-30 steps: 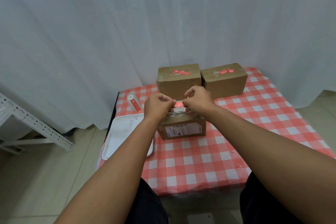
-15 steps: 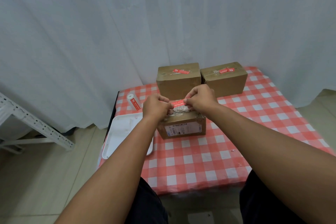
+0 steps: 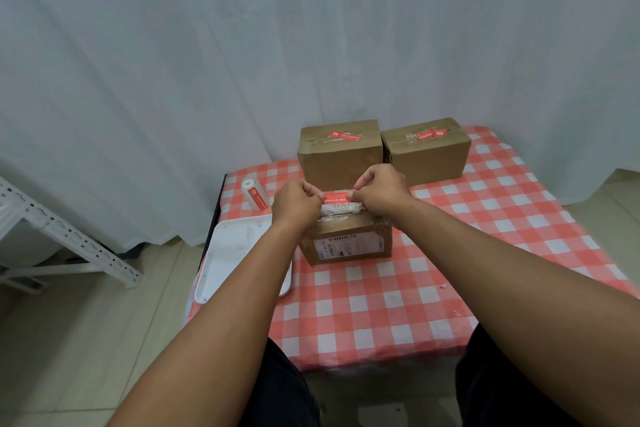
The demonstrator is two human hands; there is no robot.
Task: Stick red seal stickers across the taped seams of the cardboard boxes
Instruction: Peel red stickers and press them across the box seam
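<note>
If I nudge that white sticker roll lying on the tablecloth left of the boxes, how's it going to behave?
The sticker roll lies on its side on the tablecloth, so it would probably roll rather than slide. It looks small and paper-wound, so likely light and easy to send off. It sits near the table's left edge, so a push that way might drop it.

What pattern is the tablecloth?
Red-and-white checks on the tablecloth, clearest in the head view.

A white tray lies on the checked cloth just below-left of the left hand. White curtain hangs beyond; a metal frame stands far left.
</note>
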